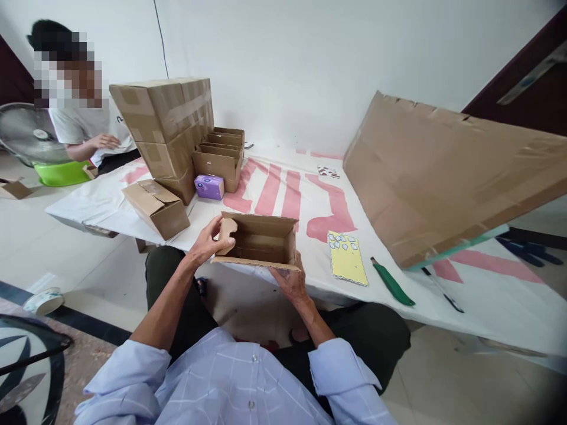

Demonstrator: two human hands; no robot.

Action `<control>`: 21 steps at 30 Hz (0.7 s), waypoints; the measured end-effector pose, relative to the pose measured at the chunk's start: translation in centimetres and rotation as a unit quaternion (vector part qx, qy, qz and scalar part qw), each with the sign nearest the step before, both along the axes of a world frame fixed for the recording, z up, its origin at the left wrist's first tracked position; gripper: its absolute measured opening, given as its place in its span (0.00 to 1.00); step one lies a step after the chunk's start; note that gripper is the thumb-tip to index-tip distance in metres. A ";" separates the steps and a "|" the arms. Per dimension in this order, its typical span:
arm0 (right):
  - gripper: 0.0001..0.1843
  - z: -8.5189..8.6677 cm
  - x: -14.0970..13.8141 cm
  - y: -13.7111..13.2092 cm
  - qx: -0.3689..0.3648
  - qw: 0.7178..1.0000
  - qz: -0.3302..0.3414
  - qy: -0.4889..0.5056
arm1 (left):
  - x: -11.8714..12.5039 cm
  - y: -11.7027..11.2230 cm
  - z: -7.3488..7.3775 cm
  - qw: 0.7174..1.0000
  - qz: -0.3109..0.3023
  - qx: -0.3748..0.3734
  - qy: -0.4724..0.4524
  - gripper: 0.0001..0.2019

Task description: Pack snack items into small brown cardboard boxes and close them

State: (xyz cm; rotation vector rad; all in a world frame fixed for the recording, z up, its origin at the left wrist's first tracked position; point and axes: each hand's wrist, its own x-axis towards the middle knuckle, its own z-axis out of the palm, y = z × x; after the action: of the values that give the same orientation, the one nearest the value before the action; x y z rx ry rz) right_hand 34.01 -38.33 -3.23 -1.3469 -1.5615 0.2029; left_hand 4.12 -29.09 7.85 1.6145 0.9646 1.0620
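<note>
— Whereabouts of the open box (pixel 259 239)?

— Right between both hands, above the lap, at the near edge of the striped cloth (pixel 283 195). Lies crosswise, long axis left to right, open side up.

— And the grip?

— Left hand (pixel 211 239) curled round the left end flap, thumb over the top, fingers half closed on the card. Right hand (pixel 290 280) cupped palm-up under the right front corner, fingertips hidden behind the wall. Equally near, one hand per end.

— Count of the rest, big to small?

— One large cardboard sheet (pixel 443 171), leaning at the right. One stack of taped cartons (pixel 168 124) at the far left (layers hard to separate, perhaps three). Beside it a row of empty boxes (pixel 221 150), about four. One closed box (pixel 157 206) in front of the stack. One purple box (pixel 209 186). Right of the hands, one yellow sheet (pixel 346 257), one green cutter (pixel 392 283), one pen (pixel 443 290). Beyond the stack, a second person's hand (pixel 104 140), well apart.
</note>
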 end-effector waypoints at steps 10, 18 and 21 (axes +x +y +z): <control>0.27 -0.6 -1.9 -0.5 -0.047 0.999 -0.012 0.015 | 0.4 0.0 2.4 0.996 0.029 0.059 0.067 0.46; 0.37 0.1 -2.1 -1.3 -0.007 0.999 -0.008 0.037 | 1.6 1.0 2.5 0.984 0.073 0.079 0.144 0.47; 0.43 0.5 -1.4 -1.7 0.011 0.999 -0.015 0.044 | 1.2 1.2 1.8 0.993 0.068 0.046 0.083 0.47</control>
State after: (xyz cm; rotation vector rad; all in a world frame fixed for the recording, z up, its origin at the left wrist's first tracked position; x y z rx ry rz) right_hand 32.63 -40.06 -2.75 -1.3259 -1.4643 0.2229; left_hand 5.31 -27.88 9.65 1.7549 1.1659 1.0900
